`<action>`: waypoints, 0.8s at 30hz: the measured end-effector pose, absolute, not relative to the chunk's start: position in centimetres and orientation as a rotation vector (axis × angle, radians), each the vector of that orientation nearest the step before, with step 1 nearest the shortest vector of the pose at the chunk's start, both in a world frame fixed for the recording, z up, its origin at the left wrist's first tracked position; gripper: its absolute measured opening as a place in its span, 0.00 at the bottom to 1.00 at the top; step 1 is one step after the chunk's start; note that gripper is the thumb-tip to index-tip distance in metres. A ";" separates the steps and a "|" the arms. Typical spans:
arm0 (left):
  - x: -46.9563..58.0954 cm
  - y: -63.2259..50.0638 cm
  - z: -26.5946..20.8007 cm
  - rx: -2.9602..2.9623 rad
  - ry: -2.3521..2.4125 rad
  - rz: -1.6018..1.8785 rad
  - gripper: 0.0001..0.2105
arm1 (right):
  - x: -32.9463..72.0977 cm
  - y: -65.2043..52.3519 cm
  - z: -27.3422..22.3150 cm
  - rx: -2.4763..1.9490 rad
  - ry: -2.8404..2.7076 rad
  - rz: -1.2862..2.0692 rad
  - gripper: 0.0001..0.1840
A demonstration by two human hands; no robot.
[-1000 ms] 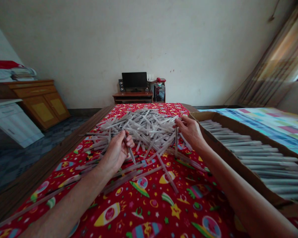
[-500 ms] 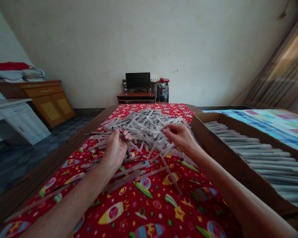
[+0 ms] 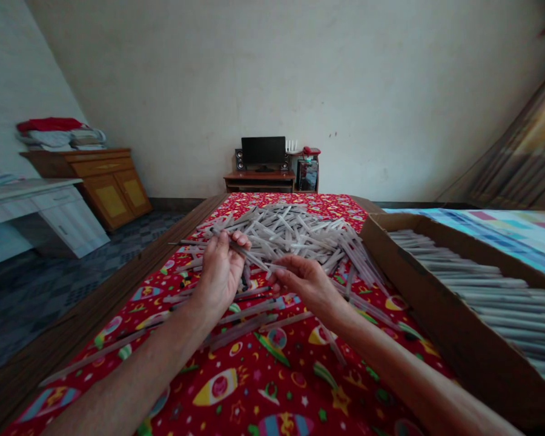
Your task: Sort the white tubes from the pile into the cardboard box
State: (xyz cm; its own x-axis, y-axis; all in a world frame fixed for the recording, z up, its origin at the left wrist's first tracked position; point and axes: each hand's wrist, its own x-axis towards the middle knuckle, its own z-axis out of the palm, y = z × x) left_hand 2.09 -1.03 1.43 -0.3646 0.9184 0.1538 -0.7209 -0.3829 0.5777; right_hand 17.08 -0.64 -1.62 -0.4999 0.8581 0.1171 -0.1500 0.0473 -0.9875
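My left hand (image 3: 222, 266) is closed round a slim pen (image 3: 253, 257) with a dark section near the fingers. The pen slants down to the right, its lower end out past the hand. At that end my right hand (image 3: 304, 281) pinches a small clear plastic piece (image 3: 278, 267), partly hidden by the fingers. I cannot tell whether the piece is on the pen or only beside it. Behind both hands lies a heap of translucent pen caps and tubes (image 3: 295, 227). Several loose pens (image 3: 247, 309) lie under and between my forearms.
A red patterned cloth (image 3: 236, 387) covers the table. On the right stands a cardboard box (image 3: 418, 303) with rows of pens (image 3: 476, 281) in it. Beyond it is a checked bed cover (image 3: 504, 227). A monitor (image 3: 263, 152) stands by the far wall.
My right hand has come from the heap, leftward and nearer, to the pen's lower end. My left hand still holds the pen. The view has turned slightly left.
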 end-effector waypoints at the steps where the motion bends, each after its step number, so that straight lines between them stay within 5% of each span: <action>1: 2.1 -1.1 1.5 0.561 0.507 1.922 0.12 | 17.0 -0.7 -1.7 -0.730 -1.516 1.594 0.16; 20: 2.2 -1.0 1.3 0.645 0.456 1.959 0.08 | 16.2 -1.1 -2.8 -0.670 -1.563 1.609 0.16; 24: 2.8 -1.3 1.1 0.676 0.460 1.947 0.07 | 16.2 -1.2 -3.1 -0.744 -1.688 1.372 0.12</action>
